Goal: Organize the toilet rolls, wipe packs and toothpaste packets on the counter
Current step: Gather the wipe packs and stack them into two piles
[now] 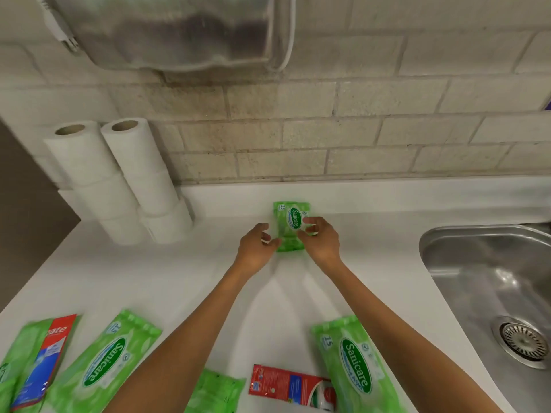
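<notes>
A green Sanicare wipe pack (290, 226) lies near the back of the white counter (372, 234), below the tiled wall. My right hand (322, 241) pinches its right edge. My left hand (255, 247) sits at its left edge with loosely curled fingers, only the thumb tip touching. White toilet rolls (119, 180) stand stacked in two columns at the back left. More wipe packs lie along the front: one at left (104, 362), one at right (354, 362), one partly under my left arm (214, 394). Red toothpaste packets lie at front left (44, 362) and front centre (289, 386).
A steel sink (492, 278) with a drain (521, 341) is set into the counter at the right. A metal wall unit (167, 31) hangs above the back of the counter. Another green pack (15, 353) lies under the left toothpaste packet at the front corner.
</notes>
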A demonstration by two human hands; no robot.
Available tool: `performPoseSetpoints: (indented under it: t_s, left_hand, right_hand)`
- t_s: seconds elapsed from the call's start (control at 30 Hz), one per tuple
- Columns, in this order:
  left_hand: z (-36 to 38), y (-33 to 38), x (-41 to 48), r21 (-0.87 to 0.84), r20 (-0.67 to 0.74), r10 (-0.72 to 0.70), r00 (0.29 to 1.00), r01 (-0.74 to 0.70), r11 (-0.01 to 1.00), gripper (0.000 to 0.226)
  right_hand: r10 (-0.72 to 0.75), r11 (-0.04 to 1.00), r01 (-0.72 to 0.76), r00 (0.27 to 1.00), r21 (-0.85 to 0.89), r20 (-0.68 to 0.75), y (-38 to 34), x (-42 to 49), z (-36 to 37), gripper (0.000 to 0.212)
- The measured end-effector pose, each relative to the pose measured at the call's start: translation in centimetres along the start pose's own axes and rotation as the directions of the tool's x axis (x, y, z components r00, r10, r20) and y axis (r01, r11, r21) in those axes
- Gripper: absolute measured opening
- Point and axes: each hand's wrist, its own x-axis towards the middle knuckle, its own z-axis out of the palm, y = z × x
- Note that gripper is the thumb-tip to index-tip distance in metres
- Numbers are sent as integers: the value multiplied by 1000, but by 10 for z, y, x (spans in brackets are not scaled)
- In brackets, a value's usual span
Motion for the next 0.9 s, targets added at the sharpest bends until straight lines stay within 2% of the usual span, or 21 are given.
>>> performPoseSetpoints:
  t_s: [0.13,0.33,0.6,0.67,0.73,0.9]
  left_hand:
    - [-26,0,-28,-65,-35,32,999,-34,997,38]
    - [-69,-26,-75,-111,-25,55,998,-57,992,30]
    - [-112,-74,-126,-59,-20,7,1000,-8,998,28]
    - [-117,-85,-138,-20,44,1,999,0,1000,33]
    - [-120,-98,-150,87,165,17,986,-32,996,44]
    - [-114,-127,-180,359,476,16,879,-211,909,88]
  right_hand:
    - [33,992,-44,995,120,91,-12,-27,12,26]
    - [23,984,-71,960,165,278,-24,-76,34,27]
    - [59,991,-103,915,89,399,-34,-127,64,25]
    - [72,989,-117,911,85,407,-34,-135,71,25]
    - [83,989,-125,907,76,412,-32,-143,76,24]
    - [122,986,-157,908,54,401,-23,-160,81,24]
